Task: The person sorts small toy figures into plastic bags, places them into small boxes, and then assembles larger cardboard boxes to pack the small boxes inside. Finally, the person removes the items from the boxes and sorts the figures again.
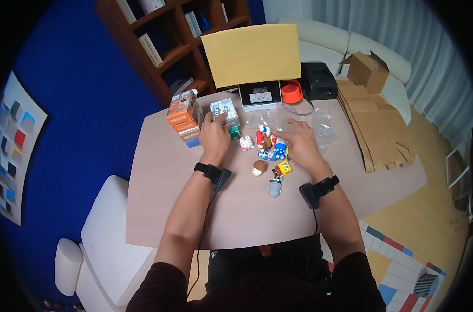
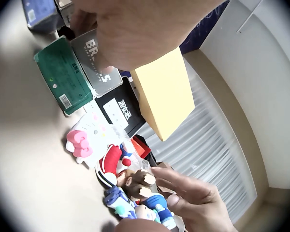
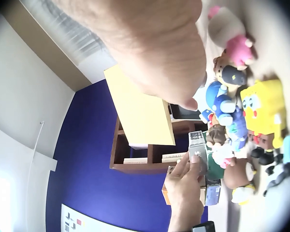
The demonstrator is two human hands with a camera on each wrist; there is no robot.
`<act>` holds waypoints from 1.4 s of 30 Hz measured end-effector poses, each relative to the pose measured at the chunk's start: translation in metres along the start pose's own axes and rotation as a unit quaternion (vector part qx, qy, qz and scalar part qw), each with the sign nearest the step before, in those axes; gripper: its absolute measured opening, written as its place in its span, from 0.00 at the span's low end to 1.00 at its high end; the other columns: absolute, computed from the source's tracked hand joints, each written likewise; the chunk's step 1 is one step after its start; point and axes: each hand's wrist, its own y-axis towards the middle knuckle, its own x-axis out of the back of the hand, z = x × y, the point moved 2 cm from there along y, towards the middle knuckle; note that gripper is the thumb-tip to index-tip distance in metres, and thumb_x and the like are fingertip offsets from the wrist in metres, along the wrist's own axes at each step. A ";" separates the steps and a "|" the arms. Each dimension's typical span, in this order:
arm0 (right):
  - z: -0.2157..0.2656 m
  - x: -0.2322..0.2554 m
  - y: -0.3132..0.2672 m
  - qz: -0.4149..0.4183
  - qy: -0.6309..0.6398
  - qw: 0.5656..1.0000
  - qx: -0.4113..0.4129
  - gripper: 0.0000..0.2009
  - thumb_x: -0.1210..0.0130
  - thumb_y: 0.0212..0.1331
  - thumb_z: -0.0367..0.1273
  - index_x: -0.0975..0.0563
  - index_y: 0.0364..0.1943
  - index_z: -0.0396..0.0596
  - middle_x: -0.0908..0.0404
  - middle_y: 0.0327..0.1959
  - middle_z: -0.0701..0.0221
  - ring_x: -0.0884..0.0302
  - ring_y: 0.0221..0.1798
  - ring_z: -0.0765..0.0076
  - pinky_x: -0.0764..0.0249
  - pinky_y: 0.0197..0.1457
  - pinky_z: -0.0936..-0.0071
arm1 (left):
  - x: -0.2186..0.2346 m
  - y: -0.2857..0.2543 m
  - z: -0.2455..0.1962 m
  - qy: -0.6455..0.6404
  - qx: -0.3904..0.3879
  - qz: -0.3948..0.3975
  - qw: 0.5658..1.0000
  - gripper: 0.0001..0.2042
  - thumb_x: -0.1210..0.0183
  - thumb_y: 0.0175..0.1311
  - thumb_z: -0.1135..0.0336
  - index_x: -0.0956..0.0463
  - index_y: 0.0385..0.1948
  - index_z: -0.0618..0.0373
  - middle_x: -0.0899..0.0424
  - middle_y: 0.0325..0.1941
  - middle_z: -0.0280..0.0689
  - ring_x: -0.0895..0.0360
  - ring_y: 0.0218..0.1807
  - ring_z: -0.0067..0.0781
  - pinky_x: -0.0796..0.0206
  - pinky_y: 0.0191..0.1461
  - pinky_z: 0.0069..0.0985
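Note:
My left hand point(image 1: 215, 138) grips a grey box point(image 1: 224, 113), thumb on one face and fingers round the side, as the right wrist view shows. Directly beside and partly under that box is a green box point(image 2: 64, 75). Beyond the toy figures, my right hand point(image 1: 303, 148) hovers at their right edge, fingers loosely extended; whether a fingertip touches one is unclear. The pile includes a blue figure point(image 1: 280, 151) and a red-and-white one point(image 2: 111, 162). A white rabbit-like figure point(image 1: 246, 143) stands nearer the boxes. Closer to me are a yellow square figure point(image 3: 264, 107) and a grey one point(image 1: 274, 189).
Orange brick boxes point(image 1: 184, 112) stand stacked at the left. Behind are a black box point(image 1: 259, 94), a yellow panel point(image 1: 251, 54), a red round object point(image 1: 291, 92) and a black device point(image 1: 319, 80). Clear plastic wrap point(image 1: 322, 125) and flattened cardboard point(image 1: 374, 125) lie at the right.

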 end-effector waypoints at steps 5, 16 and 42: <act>-0.007 -0.013 0.001 0.072 0.040 0.996 -0.025 0.19 0.38 0.51 0.19 0.11 0.49 0.45 0.18 0.62 0.56 0.25 0.67 0.44 0.30 0.70 0.52 | 0.025 -0.037 -0.014 -0.037 -0.064 -0.077 0.994 0.18 0.32 0.68 0.66 0.13 0.59 0.50 0.21 0.70 0.52 0.20 0.65 0.58 0.27 0.68 0.45; -0.010 -0.012 -0.001 -0.003 -0.059 0.998 -0.013 0.14 0.38 0.49 0.20 0.13 0.42 0.39 0.14 0.50 0.52 0.22 0.61 0.44 0.27 0.65 0.54 | 0.049 -0.089 -0.011 -0.670 0.243 0.223 0.665 0.19 0.40 0.79 0.68 0.22 0.67 0.61 0.15 0.62 0.45 0.16 0.64 0.35 0.22 0.66 0.34; 0.111 0.001 0.000 -0.022 0.236 0.946 0.221 0.09 0.41 0.49 0.16 0.17 0.32 0.43 0.12 0.47 0.65 0.14 0.49 0.54 0.20 0.55 0.59 | 0.052 -0.087 0.014 -0.667 0.311 0.187 0.651 0.12 0.44 0.82 0.67 0.20 0.55 0.67 0.13 0.54 0.44 0.13 0.54 0.37 0.17 0.61 0.35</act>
